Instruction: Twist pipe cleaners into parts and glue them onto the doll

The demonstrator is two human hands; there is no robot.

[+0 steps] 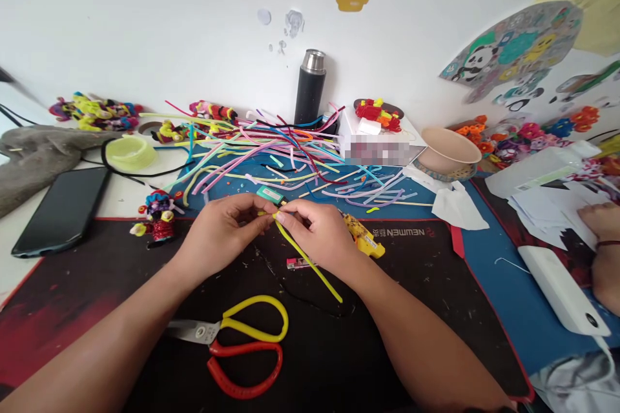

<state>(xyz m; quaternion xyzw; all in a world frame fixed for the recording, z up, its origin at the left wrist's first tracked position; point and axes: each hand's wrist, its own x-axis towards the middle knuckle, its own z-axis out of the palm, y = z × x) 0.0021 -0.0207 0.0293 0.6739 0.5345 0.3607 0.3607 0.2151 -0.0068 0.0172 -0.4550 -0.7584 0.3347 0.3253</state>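
My left hand point(225, 226) and my right hand point(317, 232) meet over the black desk mat point(426, 290), fingertips pinched together on a yellow pipe cleaner point(310, 261). Its free end slants down to the right toward me, past my right wrist. Both hands are closed on its upper end. A yellow glue gun point(365, 239) lies just behind my right hand. Scissors with one yellow and one red handle point(242, 342) lie on the mat between my forearms.
A heap of coloured pipe cleaners point(281, 148) covers the blue mat behind. A phone point(62, 210), a small pipe-cleaner figure point(157, 216), a black flask point(310, 87), a paper bowl point(448, 151) and a white power bank point(562, 290) lie around. Another person's hand point(603, 245) rests at right.
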